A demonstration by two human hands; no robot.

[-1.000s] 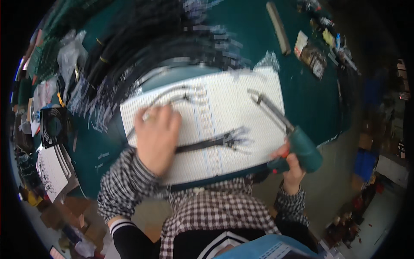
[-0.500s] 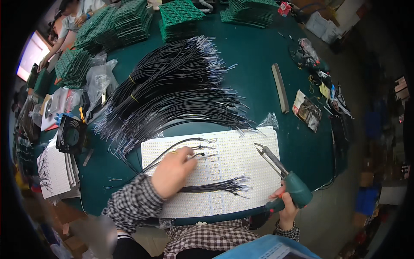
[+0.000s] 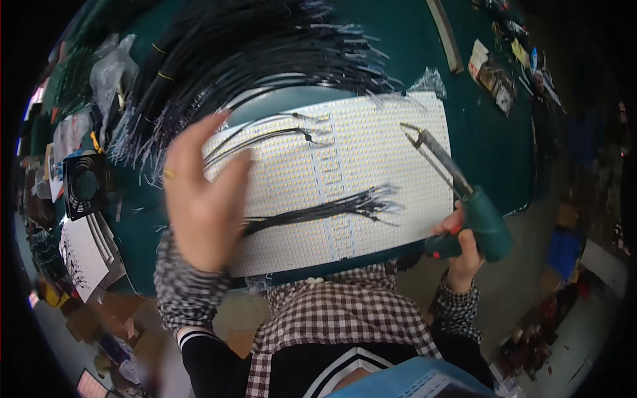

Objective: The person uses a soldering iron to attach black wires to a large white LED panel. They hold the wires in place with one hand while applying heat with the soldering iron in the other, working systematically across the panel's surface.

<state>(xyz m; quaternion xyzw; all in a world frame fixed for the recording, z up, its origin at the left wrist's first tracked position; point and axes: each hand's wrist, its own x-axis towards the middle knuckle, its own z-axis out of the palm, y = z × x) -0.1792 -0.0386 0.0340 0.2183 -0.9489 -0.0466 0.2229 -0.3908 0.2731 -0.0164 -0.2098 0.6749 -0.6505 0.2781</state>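
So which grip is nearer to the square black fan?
Left. The left grip is right of the black fan, apart from it; the right grip is much farther right, beyond most of the white panel, holding a green pistol-shaped tool.

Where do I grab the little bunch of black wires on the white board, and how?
I'd pinch the bunch of black wires just left of its splayed ends, probably from above: there the wires run close together on the white board with nothing over them, while the ends spread loosely.

black fan, plastic bag, long bar
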